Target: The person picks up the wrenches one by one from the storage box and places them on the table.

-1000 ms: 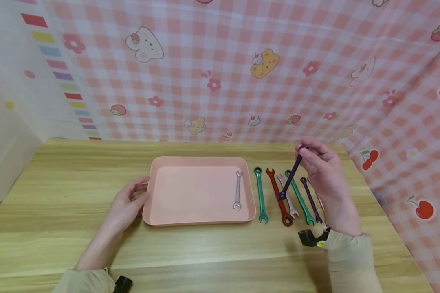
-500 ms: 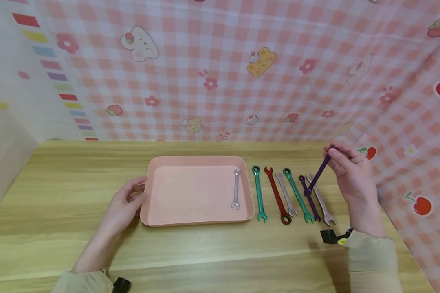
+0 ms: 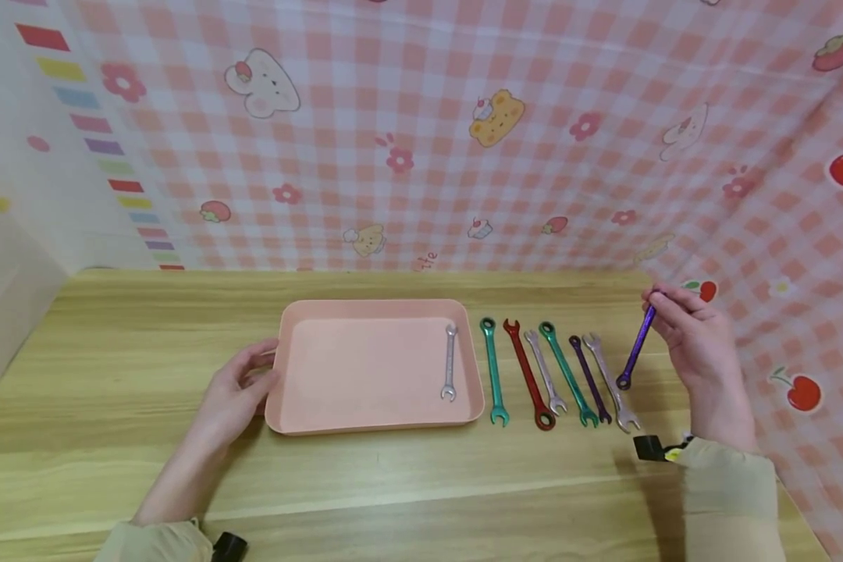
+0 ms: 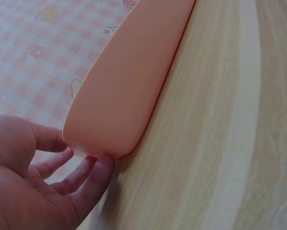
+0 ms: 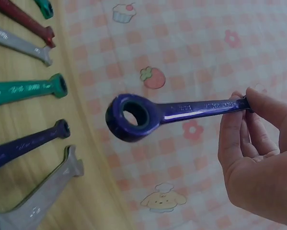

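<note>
My right hand pinches a purple wrench by one end, its ring end hanging down to the left. The right wrist view shows that ring end close up on the purple wrench, with thumb and fingertips at the far end. My left hand rests at the left side of a pink tray. In the left wrist view the fingertips of the left hand touch the end wall of the tray. One small silver wrench lies inside the tray near its right wall.
Right of the tray lies a row of wrenches: a teal wrench, a red wrench, a silver wrench, another teal wrench, a smaller purple wrench and a larger silver wrench. A checked cloth hangs behind the table.
My right hand has carried the purple wrench rightward, from above the middle of the row to its right end, uncovering the larger silver wrench. The left hand stays at the tray.
</note>
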Action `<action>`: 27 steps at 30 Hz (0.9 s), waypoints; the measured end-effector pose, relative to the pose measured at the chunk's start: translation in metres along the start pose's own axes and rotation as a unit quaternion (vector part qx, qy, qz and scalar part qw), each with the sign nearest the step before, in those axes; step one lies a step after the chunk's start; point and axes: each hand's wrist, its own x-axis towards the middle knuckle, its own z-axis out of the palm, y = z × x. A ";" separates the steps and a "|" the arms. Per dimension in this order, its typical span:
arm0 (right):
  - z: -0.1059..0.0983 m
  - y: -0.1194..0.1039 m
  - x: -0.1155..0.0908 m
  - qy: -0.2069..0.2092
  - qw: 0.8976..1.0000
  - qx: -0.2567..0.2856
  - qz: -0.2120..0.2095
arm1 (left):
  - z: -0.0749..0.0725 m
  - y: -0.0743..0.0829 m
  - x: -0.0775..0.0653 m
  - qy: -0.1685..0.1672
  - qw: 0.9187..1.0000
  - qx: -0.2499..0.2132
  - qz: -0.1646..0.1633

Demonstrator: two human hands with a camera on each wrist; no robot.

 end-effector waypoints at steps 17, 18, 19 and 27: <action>-0.030 0.009 0.017 -0.031 0.991 -0.096 0.087 | 0.001 0.001 -0.003 0.003 1.000 -0.006 -0.003; -0.033 0.008 0.019 -0.041 0.989 -0.105 0.094 | 0.000 0.001 -0.002 0.002 1.000 -0.008 -0.002; -0.037 0.008 0.022 -0.050 0.987 -0.111 0.103 | 0.000 0.001 -0.002 0.002 1.000 -0.007 -0.002; -0.066 0.010 0.038 -0.117 0.963 -0.136 0.203 | -0.001 0.001 -0.001 0.003 1.000 0.000 0.003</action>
